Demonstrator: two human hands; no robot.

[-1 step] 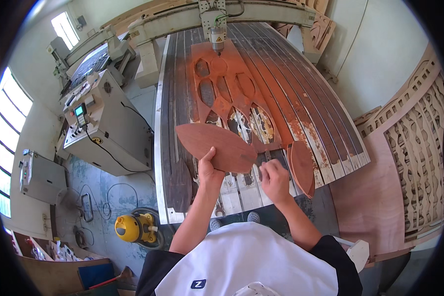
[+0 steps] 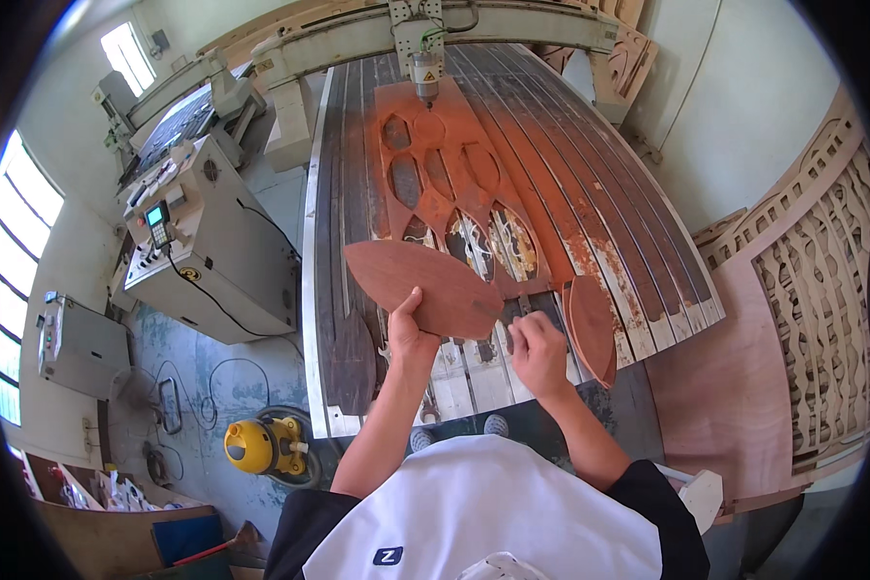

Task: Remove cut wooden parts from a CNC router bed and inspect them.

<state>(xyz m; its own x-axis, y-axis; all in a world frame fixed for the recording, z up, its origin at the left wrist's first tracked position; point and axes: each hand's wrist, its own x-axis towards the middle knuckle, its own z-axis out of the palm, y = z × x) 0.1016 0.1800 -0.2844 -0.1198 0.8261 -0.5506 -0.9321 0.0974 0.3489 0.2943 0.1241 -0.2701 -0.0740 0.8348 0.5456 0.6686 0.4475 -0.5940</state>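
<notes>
My left hand (image 2: 412, 331) grips a reddish-brown, leaf-shaped wooden panel (image 2: 420, 285) by its lower edge, thumb on top, above the near end of the slotted machine bed (image 2: 648, 208). Just right of the panel's blunter end, my right hand (image 2: 539, 354) is closed, its fingers curled together; whether something small is in them is hidden. Two similar wooden panels (image 2: 591, 329) lie stacked beside that hand at the bed's front edge. Beyond the held panel lies a red-brown board (image 2: 445, 208) with several leaf-shaped cutouts, dusted orange.
A router spindle (image 2: 425, 72) hangs from the gantry over the board's far end. A dark curved piece (image 2: 354, 362) rests at the bed's front left. To the left stand a control cabinet (image 2: 217, 251) and a yellow vacuum cleaner (image 2: 259, 445). Lattice panels (image 2: 822, 290) lean at right.
</notes>
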